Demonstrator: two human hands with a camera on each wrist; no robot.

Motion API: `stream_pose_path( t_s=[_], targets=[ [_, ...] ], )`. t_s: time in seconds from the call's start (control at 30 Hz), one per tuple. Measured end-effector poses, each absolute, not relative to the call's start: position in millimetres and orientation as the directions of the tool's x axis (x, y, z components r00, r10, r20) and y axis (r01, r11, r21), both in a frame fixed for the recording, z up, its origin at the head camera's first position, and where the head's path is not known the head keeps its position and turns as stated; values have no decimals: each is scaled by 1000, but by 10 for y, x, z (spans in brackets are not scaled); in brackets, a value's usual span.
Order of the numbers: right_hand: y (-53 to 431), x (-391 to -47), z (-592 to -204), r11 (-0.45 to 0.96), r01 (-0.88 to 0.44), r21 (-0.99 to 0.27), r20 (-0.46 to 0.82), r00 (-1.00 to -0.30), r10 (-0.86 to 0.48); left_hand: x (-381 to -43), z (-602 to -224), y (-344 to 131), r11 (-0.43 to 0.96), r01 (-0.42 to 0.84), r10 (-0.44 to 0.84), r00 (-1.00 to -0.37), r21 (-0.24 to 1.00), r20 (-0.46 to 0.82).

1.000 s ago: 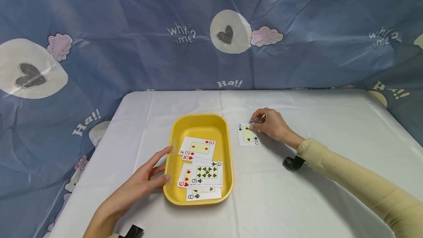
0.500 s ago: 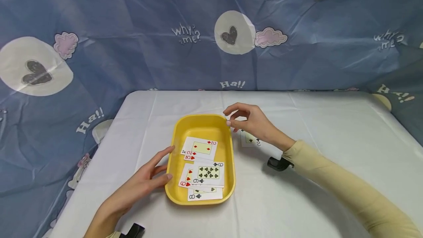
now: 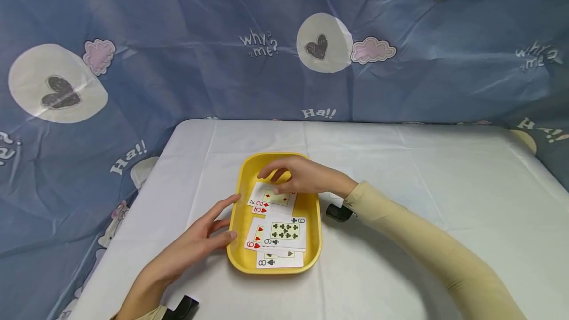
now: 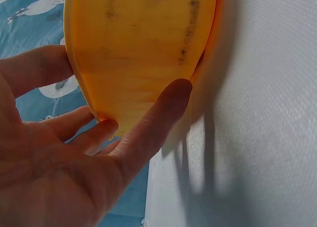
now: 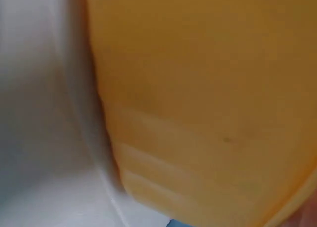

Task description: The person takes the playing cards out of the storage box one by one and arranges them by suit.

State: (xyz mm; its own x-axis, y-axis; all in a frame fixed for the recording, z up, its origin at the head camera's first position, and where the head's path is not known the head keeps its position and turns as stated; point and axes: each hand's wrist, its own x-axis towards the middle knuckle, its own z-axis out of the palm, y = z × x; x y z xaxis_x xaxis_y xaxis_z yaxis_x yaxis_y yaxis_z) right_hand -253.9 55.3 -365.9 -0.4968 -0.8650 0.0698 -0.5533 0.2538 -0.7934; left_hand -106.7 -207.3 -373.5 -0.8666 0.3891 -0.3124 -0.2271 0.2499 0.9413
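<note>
A yellow plastic tray [image 3: 237,256] holds several playing cards lying face up. My left hand [image 3: 188,248] touches the tray's left side, thumb and fingers spread along its outer wall and rim. Over the upper part of the tray is my right hand [image 3: 306,177], fingers loosely bent. Its thumb tip is at the two of diamonds [image 3: 271,195]; whether it touches that card I cannot tell. Below lie the nine of clubs [image 3: 284,231], a red six or nine of hearts [image 3: 254,237] and the eight of spades [image 3: 280,261]. In the right wrist view, the tray wall [image 5: 198,113] hides most of the hand.
Right of the tray, a card [image 3: 333,198] lies on the white tablecloth [image 3: 400,172], mostly hidden under my right wrist. A blue printed cloth [image 3: 222,88] hangs behind the table. Black wrist cameras sit below the left wrist [image 3: 182,307] and right wrist [image 3: 339,213].
My right hand has moved left from the two of clubs on the table, across the tray's rim, to above the cards inside. My left hand stays at the tray.
</note>
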Motion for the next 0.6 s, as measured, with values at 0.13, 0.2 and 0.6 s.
stream_pose_path(
  t_s=[0.13,0.2,0.6],
  targets=[
    [479,-2644,-3645,304,-570,-763,-24,-445,-895,-1067,-3742,-2078,247,-224,388,-869,943,-308],
    [453,-2680,-3637,346,-576,-741,-77,-438,-896,-1069,-3749,-2078,245,-222,391,-868,944,-306],
    [304,-2743,-3679,491,-707,-509,-298,-390,-871,-1069,-3751,-2082,240,-223,385,-872,945,-304]
  ],
)
